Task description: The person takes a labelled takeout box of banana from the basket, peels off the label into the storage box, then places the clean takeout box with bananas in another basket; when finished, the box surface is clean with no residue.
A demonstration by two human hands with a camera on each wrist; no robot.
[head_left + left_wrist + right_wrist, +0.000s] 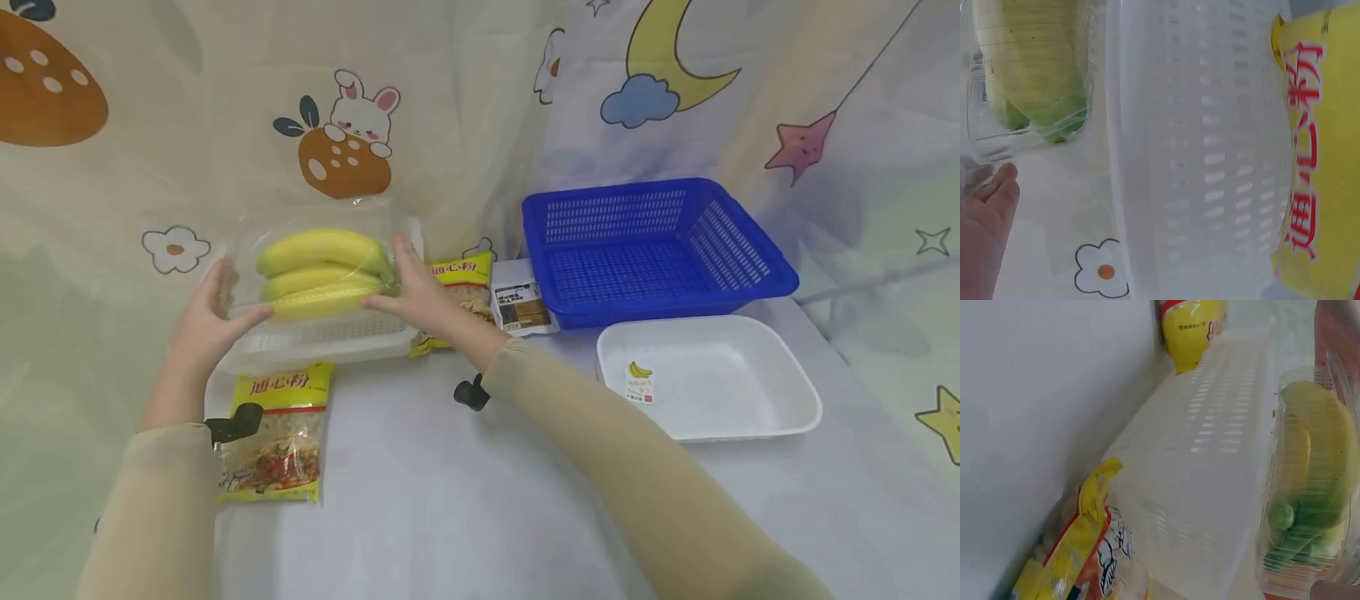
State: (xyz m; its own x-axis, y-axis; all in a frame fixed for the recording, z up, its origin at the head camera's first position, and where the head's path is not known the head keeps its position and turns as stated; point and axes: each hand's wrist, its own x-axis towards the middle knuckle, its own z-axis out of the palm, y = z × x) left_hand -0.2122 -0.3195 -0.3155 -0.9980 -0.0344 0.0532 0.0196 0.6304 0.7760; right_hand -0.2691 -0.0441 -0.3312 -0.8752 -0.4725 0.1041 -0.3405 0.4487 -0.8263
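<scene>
A clear plastic box [247, 237] with several yellow bananas [322, 275], greenish at the tips, is held between both hands above a white slotted basket [322, 337]. My left hand [202, 325] grips the box's left end, thumb at the near side. At the other end my right hand [423, 296] holds it near the banana stems. In the left wrist view, a gap shows between the box and the basket rim [1119, 125]. From the right wrist, the bananas [1310, 462] show through the ribbed plastic; only a fingertip of my right hand is visible there.
A yellow pasta bag [273, 437] lies before the basket, another pasta bag [465, 287] to its right. Beside that is a small white-and-brown packet [522, 308]. At right stand a blue basket [645, 304] and a white tray [720, 383] with a banana label. A printed curtain hangs behind.
</scene>
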